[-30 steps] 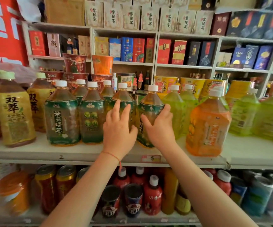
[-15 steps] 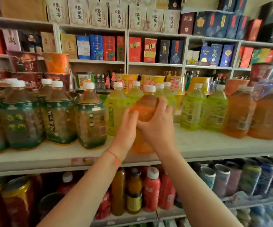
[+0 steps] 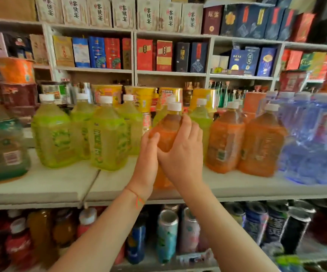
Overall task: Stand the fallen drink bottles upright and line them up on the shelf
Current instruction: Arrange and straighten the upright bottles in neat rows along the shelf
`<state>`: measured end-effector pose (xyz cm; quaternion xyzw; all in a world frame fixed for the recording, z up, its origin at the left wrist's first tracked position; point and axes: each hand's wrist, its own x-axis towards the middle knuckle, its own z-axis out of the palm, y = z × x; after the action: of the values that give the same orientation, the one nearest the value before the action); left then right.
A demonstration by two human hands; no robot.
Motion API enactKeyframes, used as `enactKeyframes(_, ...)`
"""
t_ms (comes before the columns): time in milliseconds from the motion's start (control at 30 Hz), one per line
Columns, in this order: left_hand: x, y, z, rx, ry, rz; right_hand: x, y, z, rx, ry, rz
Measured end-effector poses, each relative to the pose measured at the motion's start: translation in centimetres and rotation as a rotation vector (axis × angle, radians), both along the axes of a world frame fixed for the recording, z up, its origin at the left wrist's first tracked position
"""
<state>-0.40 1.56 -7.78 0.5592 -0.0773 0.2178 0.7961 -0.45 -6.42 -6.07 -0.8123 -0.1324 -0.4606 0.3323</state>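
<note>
An orange drink bottle (image 3: 168, 132) with a white cap stands upright near the front of the white shelf (image 3: 60, 185). My left hand (image 3: 148, 160) holds its left side and my right hand (image 3: 182, 154) wraps over its front and right side. To its left stand several green bottles (image 3: 107, 138). Two more orange bottles (image 3: 225, 142) stand to its right, a gap away. All bottles in view are upright.
A dark green-labelled bottle (image 3: 1, 142) stands at far left. Wrapped blue water bottles (image 3: 314, 142) fill the shelf's right end. Yellow tubs (image 3: 145, 99) and boxes sit behind. Cans and small bottles (image 3: 166, 230) fill the lower shelf.
Both hands left the dark green bottle, took the orange bottle and carried it rightward along the shelf. The view has swung right with them.
</note>
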Motion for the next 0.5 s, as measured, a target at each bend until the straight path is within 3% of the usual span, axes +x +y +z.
enactKeyframes(367,1.5,-9.5,0.8,-0.15,0.075,-0.271,1.9,-7.5,-1.0,0.023,-0.289,-0.1)
enactKeyframes(500,1.3,-8.2,1.8,-0.025,0.048,-0.233,2.2,-6.9,-0.8,-0.095,-0.374,-0.035)
